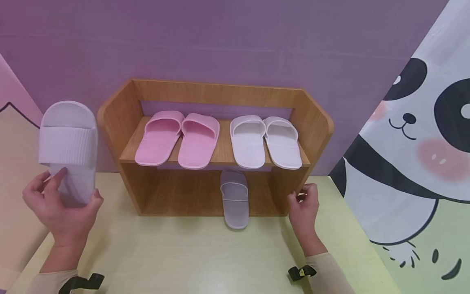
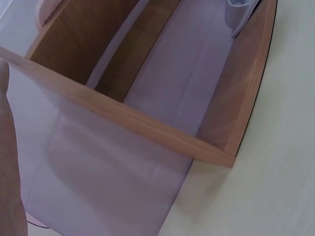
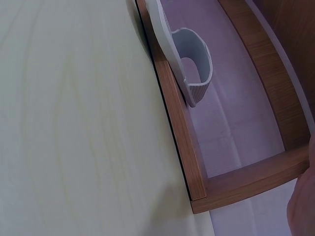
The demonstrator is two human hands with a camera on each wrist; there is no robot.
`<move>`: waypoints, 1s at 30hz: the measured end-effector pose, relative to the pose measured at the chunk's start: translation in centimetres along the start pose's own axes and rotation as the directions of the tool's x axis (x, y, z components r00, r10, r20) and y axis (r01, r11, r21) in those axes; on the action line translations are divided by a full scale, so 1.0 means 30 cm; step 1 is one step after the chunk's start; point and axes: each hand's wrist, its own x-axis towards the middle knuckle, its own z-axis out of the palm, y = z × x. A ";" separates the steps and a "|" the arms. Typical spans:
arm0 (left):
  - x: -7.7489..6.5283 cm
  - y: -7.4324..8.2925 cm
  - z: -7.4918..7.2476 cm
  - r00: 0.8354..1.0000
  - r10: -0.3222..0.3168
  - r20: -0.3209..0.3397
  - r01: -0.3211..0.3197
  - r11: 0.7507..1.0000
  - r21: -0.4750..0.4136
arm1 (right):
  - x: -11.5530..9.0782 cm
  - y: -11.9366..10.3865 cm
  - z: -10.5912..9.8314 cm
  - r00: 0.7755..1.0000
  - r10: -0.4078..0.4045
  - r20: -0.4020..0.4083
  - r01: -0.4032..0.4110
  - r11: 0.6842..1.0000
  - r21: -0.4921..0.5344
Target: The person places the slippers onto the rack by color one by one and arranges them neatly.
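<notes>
My left hand (image 1: 67, 218) holds a pale lavender-grey slide slipper (image 1: 67, 145) by its heel end, left of the wooden shoe rack (image 1: 220, 92). Its ribbed strap and toe point upward, away from the hand. On the rack's right side, my right hand (image 1: 305, 210) grips the front edge of the side panel (image 1: 312, 126) low down, with fingers curled against it. A matching grey slipper (image 1: 236, 208) lies on the lower shelf, its heel jutting past the front edge. The right wrist view shows that grey slipper (image 3: 197, 59) from the side.
A pair of pink slippers (image 1: 158, 143) stands on the upper shelf at the left. White slippers (image 1: 249, 147) stand beside them at the right. The rack sits on a pale wooden table (image 1: 191, 257) against a purple backdrop (image 1: 220, 41). A panda picture (image 1: 407, 163) covers the right side.
</notes>
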 end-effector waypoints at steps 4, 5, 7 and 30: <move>0.003 0.011 0.006 0.999 0.022 -0.030 -0.023 0.999 -0.027 | 0.008 0.068 0.009 1.000 0.005 -0.001 -0.005 1.000 -0.019; 0.003 0.010 0.009 0.999 0.029 -0.039 -0.030 0.999 -0.034 | 0.010 0.088 0.011 1.000 0.006 -0.001 -0.006 1.000 -0.026; 0.003 0.005 0.013 0.997 0.045 -0.057 -0.048 0.998 -0.044 | 0.012 0.112 0.011 1.000 0.001 0.001 -0.001 0.999 -0.037; -0.064 0.058 0.059 0.933 0.288 0.214 -0.240 0.944 -0.224 | 0.013 0.116 -0.002 0.998 0.049 0.040 -0.046 0.997 -0.061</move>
